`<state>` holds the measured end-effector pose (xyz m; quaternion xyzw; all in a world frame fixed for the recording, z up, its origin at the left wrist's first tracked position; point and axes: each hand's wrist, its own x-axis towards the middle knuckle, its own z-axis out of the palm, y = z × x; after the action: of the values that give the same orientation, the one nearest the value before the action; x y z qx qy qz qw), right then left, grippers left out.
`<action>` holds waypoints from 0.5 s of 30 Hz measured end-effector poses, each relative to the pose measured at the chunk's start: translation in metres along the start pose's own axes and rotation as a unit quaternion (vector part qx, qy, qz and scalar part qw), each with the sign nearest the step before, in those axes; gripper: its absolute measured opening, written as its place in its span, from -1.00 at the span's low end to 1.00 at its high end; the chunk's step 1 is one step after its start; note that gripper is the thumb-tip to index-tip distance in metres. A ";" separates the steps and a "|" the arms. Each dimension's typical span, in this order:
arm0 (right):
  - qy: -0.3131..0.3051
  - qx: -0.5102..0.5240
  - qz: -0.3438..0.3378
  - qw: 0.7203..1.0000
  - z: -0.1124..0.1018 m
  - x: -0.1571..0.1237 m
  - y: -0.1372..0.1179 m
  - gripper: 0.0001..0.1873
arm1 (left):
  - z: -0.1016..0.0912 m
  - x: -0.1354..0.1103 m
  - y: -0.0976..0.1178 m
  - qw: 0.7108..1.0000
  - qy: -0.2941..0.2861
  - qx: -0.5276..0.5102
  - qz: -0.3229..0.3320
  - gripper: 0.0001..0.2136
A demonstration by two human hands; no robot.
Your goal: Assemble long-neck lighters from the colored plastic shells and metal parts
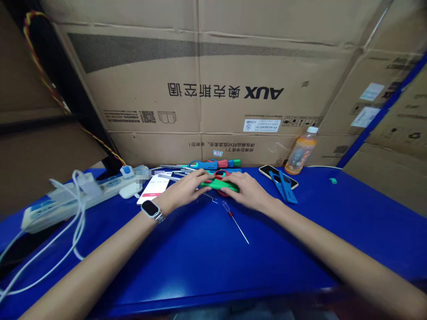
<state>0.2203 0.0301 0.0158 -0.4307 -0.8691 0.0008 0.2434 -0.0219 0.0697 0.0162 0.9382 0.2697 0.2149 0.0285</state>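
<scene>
My left hand [187, 189], with a watch [152, 210] on its wrist, has its thumb and fingers closed on the left end of a green-handled long-nosed lighter [218, 184]. The other end is gripped by my right hand [248, 190], its fingers wrapped over the handle. Right behind it lies a pile of similar lighters, blue [208, 165], red and green, with metal tubes pointing left. Some of the pile is hidden by my hands. On the table before me lies a screwdriver [228, 210] with a clear handle and thin shaft.
At left are a white power strip [113, 182], looping white cables [78, 222] and a phone [155, 189] with a lit screen. Two blue handle shells [285, 189] rest partly on another phone [267, 169], beside an orange drink bottle [301, 151]. A large cardboard box [140, 58] walls the back.
</scene>
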 end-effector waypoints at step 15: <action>0.011 -0.067 0.038 0.997 0.020 0.011 0.039 -0.70 | 0.035 0.031 -0.035 1.000 0.010 0.021 0.008 -0.75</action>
<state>0.2354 0.0669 -0.0054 -0.4787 -0.8473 -0.0527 0.2240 -0.0008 0.1175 -0.0093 0.9385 0.2670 0.2191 0.0044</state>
